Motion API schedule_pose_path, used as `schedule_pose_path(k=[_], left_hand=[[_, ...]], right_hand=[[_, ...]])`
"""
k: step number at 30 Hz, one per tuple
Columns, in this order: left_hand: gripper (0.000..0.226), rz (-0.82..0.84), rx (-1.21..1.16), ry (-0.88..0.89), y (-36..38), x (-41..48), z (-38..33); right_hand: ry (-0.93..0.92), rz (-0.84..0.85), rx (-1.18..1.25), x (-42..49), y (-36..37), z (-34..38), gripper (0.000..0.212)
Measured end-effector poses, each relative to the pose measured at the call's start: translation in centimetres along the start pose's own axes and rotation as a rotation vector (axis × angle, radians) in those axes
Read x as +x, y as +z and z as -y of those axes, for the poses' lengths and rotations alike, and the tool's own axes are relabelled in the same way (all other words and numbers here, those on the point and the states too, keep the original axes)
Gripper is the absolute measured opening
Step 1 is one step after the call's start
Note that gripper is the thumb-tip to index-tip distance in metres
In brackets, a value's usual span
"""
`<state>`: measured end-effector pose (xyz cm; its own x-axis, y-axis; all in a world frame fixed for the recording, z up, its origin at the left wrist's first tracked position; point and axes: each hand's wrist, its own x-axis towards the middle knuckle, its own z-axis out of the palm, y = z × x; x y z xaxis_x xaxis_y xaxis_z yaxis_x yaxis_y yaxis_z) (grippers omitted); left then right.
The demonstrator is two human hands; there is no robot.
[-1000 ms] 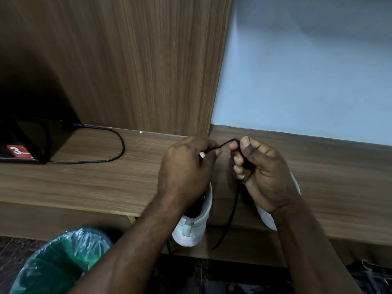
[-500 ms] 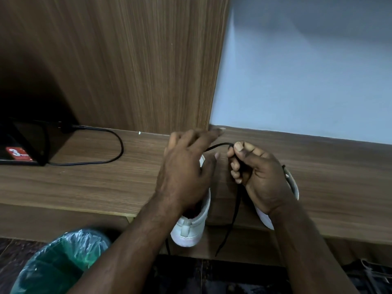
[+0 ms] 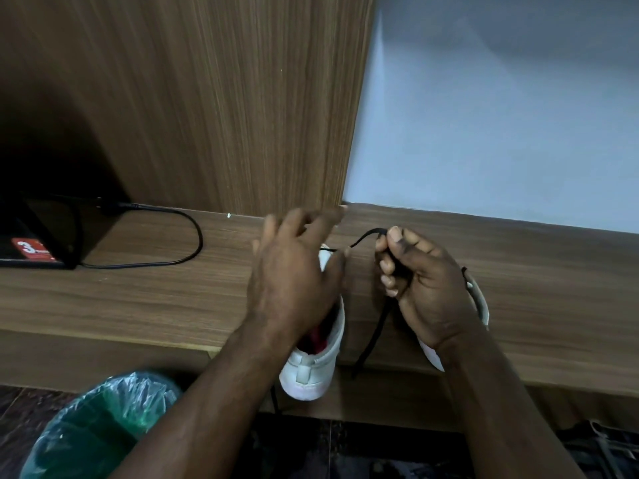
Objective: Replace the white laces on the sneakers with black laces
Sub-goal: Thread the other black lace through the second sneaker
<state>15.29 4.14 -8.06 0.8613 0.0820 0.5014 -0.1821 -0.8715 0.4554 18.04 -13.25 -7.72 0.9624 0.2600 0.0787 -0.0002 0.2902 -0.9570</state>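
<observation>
A white sneaker [image 3: 313,369] with a red lining stands on the wooden ledge [image 3: 539,292], its heel jutting over the front edge. My left hand [image 3: 294,271] hovers over it with fingers spread and straight, thumb beside the black lace [image 3: 363,240]. My right hand [image 3: 420,281] pinches that lace between thumb and forefinger; the lace runs from the shoe to the pinch, then hangs down past the ledge edge. A second white sneaker [image 3: 479,299] lies mostly hidden behind my right hand.
A green bin with a plastic liner [image 3: 100,426] stands on the floor at lower left. A black cable [image 3: 173,236] loops on the ledge toward a dark device with a red sticker [image 3: 31,250]. A wooden panel and pale wall rise behind.
My left hand has let go of the lace and spread its fingers open above the shoe. My right hand keeps its pinch on the lace and has drawn slightly right.
</observation>
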Motion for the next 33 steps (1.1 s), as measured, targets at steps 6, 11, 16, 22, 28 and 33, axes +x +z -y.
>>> schedule_pose_path(k=[6,11,16,22,28,33], left_hand=[[0.018,-0.046,-0.021,0.135,0.9,-0.9,-0.8],[0.023,-0.036,0.174,-0.189,0.2,0.0,1.8],[0.025,0.01,0.23,-0.518,-0.5,0.4,4.6],[0.016,0.009,-0.09,-0.648,-0.3,0.7,5.5],[0.015,0.034,-0.659,-0.392,0.6,0.5,0.4],[0.032,0.274,-0.962,-0.054,0.4,1.1,-1.0]], right_hand=[[0.005,0.02,-0.094,-0.2,0.1,-0.3,0.029],[0.003,-0.019,0.084,0.0,-0.9,-0.1,0.026],[-0.033,-0.06,0.122,0.1,-2.1,0.3,0.024],[-0.036,-0.008,-0.092,-0.2,-2.1,-0.4,0.018],[-0.118,-0.081,-0.06,-0.1,-1.1,-0.2,0.02],[-0.22,-0.158,0.223,0.0,-1.1,0.5,0.005]])
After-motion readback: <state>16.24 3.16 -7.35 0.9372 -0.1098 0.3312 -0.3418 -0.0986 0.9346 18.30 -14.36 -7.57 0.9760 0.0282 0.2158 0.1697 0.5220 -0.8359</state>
